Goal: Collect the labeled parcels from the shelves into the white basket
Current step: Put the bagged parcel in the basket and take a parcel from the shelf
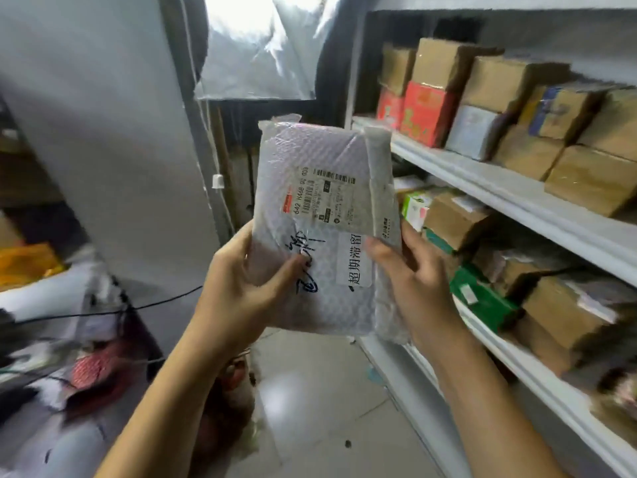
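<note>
Parcel [325, 229] gripped upright in left hand [241, 281] and right hand [410, 274], label being checked beside the shelves [482, 181]. Basket unseen; next, I'd guess, find it and drop this in

I'm looking into a narrow aisle. A pale grey wall panel [113, 150] is filling the left side. Bright light is pouring through a crinkled plastic sheet [255, 56] hanging at top centre. Glossy pale floor tiles [310, 391] are reflecting that glare below. On the right, white shelving [517, 198] is running away from me, boards tiered one above another. A black cable [165, 300] is trailing across the lower left. The far left edge is blurring; I'm not making out detail.
</note>
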